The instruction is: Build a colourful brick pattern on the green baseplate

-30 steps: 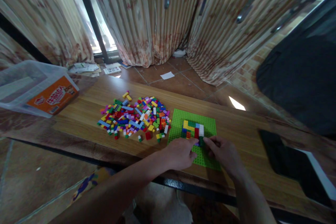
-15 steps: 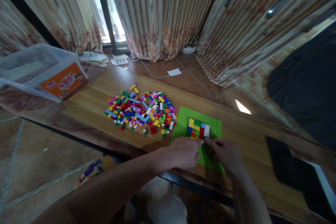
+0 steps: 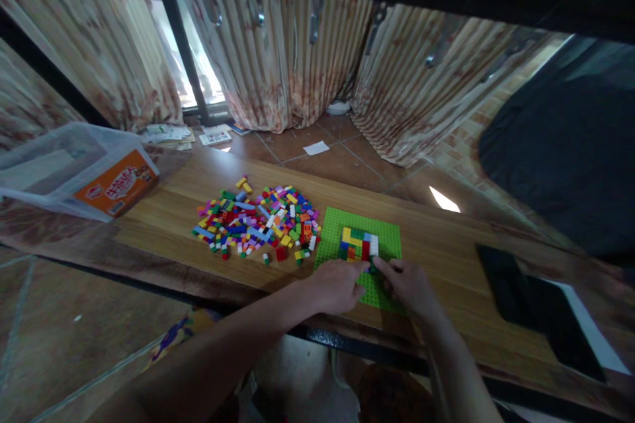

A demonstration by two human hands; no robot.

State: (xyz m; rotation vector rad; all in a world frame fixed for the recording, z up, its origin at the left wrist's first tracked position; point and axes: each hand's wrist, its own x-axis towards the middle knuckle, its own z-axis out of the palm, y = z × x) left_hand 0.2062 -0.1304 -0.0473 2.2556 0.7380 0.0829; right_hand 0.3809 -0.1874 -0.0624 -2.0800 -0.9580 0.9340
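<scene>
A green baseplate (image 3: 342, 223) lies on the wooden table (image 3: 163, 211). A small block of joined bricks (image 3: 358, 244), yellow, red, white, green and orange, stands on it. My left hand (image 3: 337, 285) rests on the plate's near left part, fingers curled toward the block's front edge. My right hand (image 3: 407, 284) sits beside it, fingertips pinched at the block's near right corner. What the fingers hold is too small to make out. A heap of loose coloured bricks (image 3: 258, 219) lies just left of the plate.
A clear plastic box (image 3: 64, 158) with an orange label stands at the table's far left. A black tablet-like slab (image 3: 526, 304) lies at the right. Curtains (image 3: 278, 46) hang behind, papers lie on the tiled floor, and a dark cloth mass (image 3: 560, 139) fills the right.
Both hands stay at the block's near edge, fingertips meeting there. The view has shifted and tilted as my head moved; nothing on the table has moved.
</scene>
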